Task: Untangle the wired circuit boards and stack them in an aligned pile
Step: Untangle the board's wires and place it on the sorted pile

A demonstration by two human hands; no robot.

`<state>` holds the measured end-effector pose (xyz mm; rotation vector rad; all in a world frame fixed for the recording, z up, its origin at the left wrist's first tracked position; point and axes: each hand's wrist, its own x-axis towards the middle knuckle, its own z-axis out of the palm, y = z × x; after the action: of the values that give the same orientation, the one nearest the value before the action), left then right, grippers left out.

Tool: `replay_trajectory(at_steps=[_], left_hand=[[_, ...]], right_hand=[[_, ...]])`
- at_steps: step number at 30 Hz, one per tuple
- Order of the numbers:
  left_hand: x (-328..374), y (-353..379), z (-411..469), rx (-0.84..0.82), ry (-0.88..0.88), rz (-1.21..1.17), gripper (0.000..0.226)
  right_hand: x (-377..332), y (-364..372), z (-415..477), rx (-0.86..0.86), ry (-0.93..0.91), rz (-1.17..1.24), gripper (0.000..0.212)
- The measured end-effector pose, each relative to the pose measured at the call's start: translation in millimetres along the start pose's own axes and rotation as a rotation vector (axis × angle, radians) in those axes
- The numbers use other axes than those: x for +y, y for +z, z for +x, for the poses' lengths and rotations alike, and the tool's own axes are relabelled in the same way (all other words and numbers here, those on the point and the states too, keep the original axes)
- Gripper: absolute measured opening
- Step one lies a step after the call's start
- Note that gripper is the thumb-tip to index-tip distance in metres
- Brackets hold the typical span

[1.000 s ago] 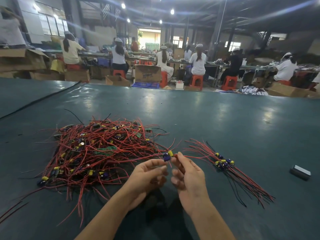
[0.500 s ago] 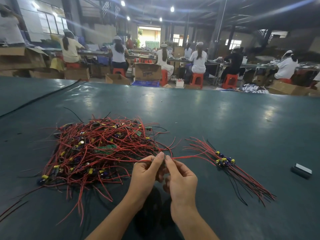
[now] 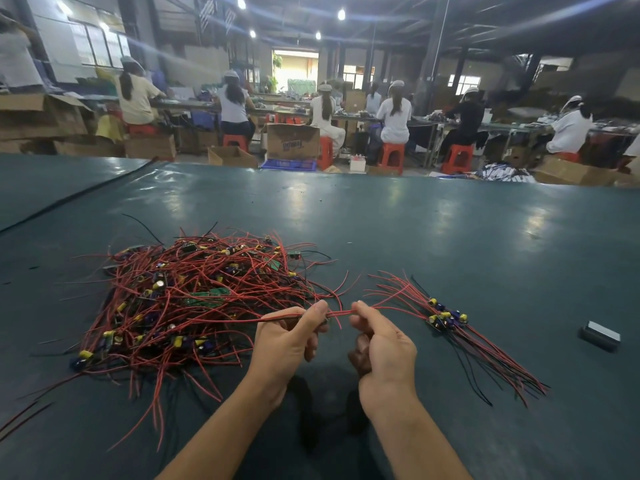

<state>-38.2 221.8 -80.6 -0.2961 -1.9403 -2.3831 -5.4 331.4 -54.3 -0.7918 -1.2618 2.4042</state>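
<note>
A tangled heap of small circuit boards with red and black wires (image 3: 194,299) lies on the dark green table, left of centre. To the right lies a smaller, aligned pile of boards (image 3: 446,317) with their wires fanned toward the lower right. My left hand (image 3: 287,341) and my right hand (image 3: 384,344) are raised between the two piles. Each pinches the red wires of one board (image 3: 337,313) stretched between them. The board itself is hidden behind my left fingers.
A small dark rectangular block (image 3: 601,336) lies on the table at the right. A seam in the table cover (image 3: 76,197) runs diagonally at the far left. Beyond the far table edge, people sit on red stools among cardboard boxes.
The hands closed together over the blue and yellow board, hiding it. They have now drawn slightly apart, stretching its red wires between them.
</note>
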Motion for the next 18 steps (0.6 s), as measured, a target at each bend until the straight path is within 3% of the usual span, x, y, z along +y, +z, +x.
replay_trajectory(at_steps=[12, 18], left_hand=[[4.0, -1.4, -1.7, -0.051, -0.026, 0.025, 0.038], [6.8, -5.0, -3.8, -0.037, -0.067, -0.051, 0.034]], right_hand=[[-26.9, -22.9, 25.0, 0.128, 0.001, 0.164, 0.009], [-26.6, -23.2, 22.0, -0.020, 0.029, 0.175, 0.019]])
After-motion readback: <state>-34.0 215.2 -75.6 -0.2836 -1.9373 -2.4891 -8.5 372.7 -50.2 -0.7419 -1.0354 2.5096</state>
